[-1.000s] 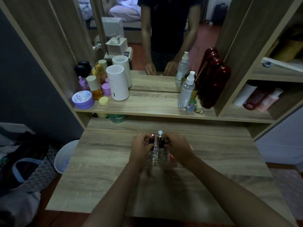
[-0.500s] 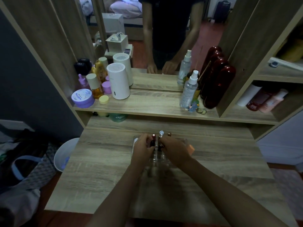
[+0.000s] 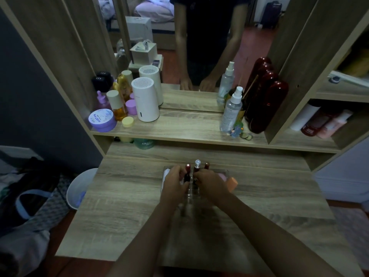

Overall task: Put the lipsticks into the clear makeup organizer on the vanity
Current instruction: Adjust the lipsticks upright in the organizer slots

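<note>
The clear makeup organizer [image 3: 226,172] stands on the vanity top, mostly covered by my hands. Three lipsticks stand upright in it: a dark red one [image 3: 187,171], one with a clear round cap [image 3: 197,164] and a reddish one [image 3: 206,166] behind my right hand. My left hand [image 3: 173,183] pinches the dark red lipstick from the left. My right hand [image 3: 212,183] has its fingers closed at the base of the clear-capped lipstick. The lower parts of the lipsticks are hidden by my fingers.
A pink item [image 3: 222,177] and an orange item [image 3: 232,183] sit at the organizer's right end. The raised shelf holds a white cylinder [image 3: 145,99], jars, a spray bottle [image 3: 231,110] and dark red bottles [image 3: 267,104] before the mirror. A white bin [image 3: 79,188] stands left of the vanity.
My hands have shifted a little apart and lower over the organizer. The reddish lipstick at the right now shows behind my right hand.
</note>
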The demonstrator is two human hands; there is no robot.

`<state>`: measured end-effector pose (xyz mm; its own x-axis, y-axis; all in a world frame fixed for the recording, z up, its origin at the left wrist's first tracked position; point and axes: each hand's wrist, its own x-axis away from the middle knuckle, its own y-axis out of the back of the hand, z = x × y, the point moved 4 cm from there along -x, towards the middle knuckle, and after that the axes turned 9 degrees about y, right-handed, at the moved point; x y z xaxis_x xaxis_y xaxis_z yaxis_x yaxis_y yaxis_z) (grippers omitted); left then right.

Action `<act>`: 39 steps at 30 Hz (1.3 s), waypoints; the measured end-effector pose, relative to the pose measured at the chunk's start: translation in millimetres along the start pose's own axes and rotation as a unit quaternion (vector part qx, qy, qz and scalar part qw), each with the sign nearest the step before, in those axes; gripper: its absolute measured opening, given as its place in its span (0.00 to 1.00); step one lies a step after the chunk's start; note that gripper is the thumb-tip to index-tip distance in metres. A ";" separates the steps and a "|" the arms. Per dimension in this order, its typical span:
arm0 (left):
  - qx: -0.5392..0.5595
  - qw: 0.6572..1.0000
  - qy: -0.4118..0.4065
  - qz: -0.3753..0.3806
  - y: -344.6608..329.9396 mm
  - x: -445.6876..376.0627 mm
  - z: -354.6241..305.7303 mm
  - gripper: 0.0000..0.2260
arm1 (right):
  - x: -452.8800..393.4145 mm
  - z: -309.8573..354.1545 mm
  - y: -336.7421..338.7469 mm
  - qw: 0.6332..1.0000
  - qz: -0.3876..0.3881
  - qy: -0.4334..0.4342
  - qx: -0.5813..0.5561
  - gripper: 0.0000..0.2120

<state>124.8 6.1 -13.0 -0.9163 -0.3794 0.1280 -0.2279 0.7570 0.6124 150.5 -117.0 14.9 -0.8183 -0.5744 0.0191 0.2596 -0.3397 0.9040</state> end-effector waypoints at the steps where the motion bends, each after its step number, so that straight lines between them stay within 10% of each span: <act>1: 0.000 1.000 0.000 -0.001 1.2 0.4 -1.0 0.12 | 0.1 -1.5 0.8 1.000 -0.003 -0.010 0.008 0.12; 17: -0.022 0.990 -0.127 0.050 33.4 -28.7 -47.9 0.11 | -2.7 -18.8 71.6 0.997 -0.067 -0.023 0.020 0.09; 39: -0.066 0.986 -0.107 0.114 6.6 -31.2 -58.3 0.10 | -12.4 -17.8 61.5 0.999 -0.010 -0.047 0.008 0.09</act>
<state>171.1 -8.0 32.6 -0.9904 -0.0763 0.1150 0.0234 0.7280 0.6851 185.7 -144.0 62.7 -0.8675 -0.4958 0.0405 0.2353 -0.3373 0.9115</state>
